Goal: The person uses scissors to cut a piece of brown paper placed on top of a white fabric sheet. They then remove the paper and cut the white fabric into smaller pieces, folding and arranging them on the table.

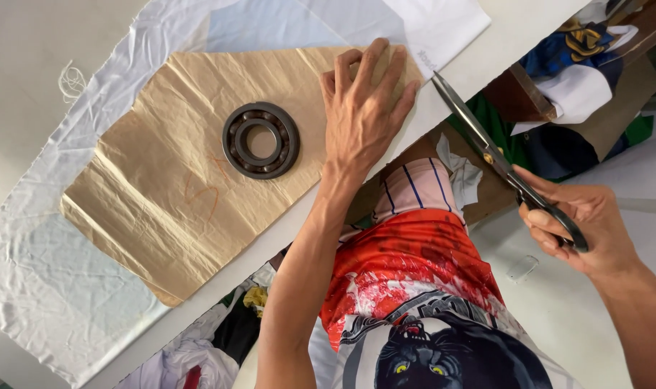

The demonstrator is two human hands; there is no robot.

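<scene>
Brown creased paper pattern (198,180) lies flat on thin white fabric (47,288) on the white desk (25,86), weighted by a dark steel ring bearing (261,140). Left hand (364,108) presses open-palmed on its corner. Right hand (583,223) grips black-handled steel scissors (486,155), tips beside that corner.

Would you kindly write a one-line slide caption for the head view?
Left hand flat on tan paper pattern weighted by dark metal bearing ring; right hand holds black scissors at its edge.

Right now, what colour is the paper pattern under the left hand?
Tan-brown paper pattern, head view.
</scene>
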